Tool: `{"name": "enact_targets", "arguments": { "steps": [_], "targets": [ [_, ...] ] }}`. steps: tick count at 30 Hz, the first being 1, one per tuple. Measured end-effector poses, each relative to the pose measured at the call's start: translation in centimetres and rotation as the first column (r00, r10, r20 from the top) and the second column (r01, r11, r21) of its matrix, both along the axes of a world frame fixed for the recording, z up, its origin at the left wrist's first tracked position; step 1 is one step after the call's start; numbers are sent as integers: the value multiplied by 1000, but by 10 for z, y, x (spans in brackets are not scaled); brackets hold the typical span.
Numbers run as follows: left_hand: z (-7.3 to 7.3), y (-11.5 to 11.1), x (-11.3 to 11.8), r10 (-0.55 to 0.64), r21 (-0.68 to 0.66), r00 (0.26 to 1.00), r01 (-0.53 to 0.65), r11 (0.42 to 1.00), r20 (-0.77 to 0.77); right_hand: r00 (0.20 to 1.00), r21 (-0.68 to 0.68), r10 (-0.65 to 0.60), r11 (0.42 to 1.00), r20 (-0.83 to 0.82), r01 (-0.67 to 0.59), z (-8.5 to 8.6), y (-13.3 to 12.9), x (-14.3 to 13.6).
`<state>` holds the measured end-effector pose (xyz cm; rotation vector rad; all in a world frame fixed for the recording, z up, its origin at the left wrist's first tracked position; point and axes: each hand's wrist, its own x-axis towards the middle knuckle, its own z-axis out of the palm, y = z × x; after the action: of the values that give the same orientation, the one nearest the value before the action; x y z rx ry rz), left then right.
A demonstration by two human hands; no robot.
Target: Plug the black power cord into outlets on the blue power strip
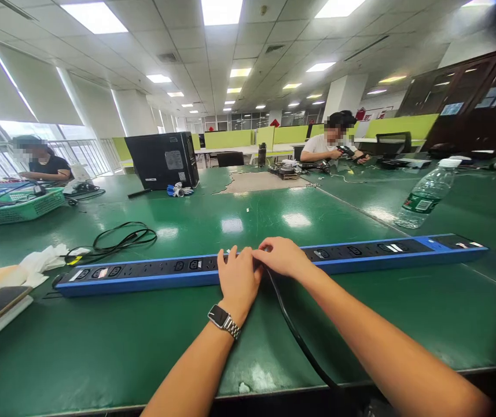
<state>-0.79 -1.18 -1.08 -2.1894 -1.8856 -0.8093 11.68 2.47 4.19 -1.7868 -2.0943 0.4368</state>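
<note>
A long blue power strip (143,277) with black sockets lies across the table in front of me. My left hand (239,278), with a watch on its wrist, rests over the middle of the strip, fingers bent over its far edge. Just right of it, my right hand (286,258) is closed, thumb and fingers pinched together above the sockets. From under the right hand a thick black cable (293,330) runs down over the table's near edge. The end of the cable is hidden by my fingers, so I cannot tell whether it sits in a socket.
The green table (113,347) carries a coiled black cable (121,237), a black computer case (163,162) and a tilted water bottle (427,194). At left stands a green basket (26,209) with cables. One person (48,165) sits at far left, another (321,147) at far right.
</note>
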Motion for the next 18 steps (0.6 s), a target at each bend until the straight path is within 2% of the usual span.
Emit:
{"name": "enact_targets", "arguments": {
  "steps": [2,4,8,11,13,15,18],
  "targets": [
    [-2,-3,-2,13,-5,1000,-13,1000,-16,984,-64,12,998,178,-1,15,0,-8],
    [-2,-5,-4,-4,-8,1000,4,1000,-29,961,-85,29,996,276,-5,27,-1,-14],
    [-4,-4,-6,-33,23,998,35,999,-58,957,33,25,999,288,-36,55,1,-13],
    [-7,-4,-4,-122,35,988,126,991,-98,948,94,13,995,318,-45,69,4,0],
    [-9,-4,-3,-200,42,972,207,977,-121,918,44,-3,999,397,-15,66,5,15],
    [-10,-4,-3,-241,52,962,249,967,-127,898,1,-9,1000,439,9,54,6,33],
    [-11,-5,-1,-251,50,961,258,965,-118,921,-12,55,998,386,-55,30,6,55]
  ]
}}
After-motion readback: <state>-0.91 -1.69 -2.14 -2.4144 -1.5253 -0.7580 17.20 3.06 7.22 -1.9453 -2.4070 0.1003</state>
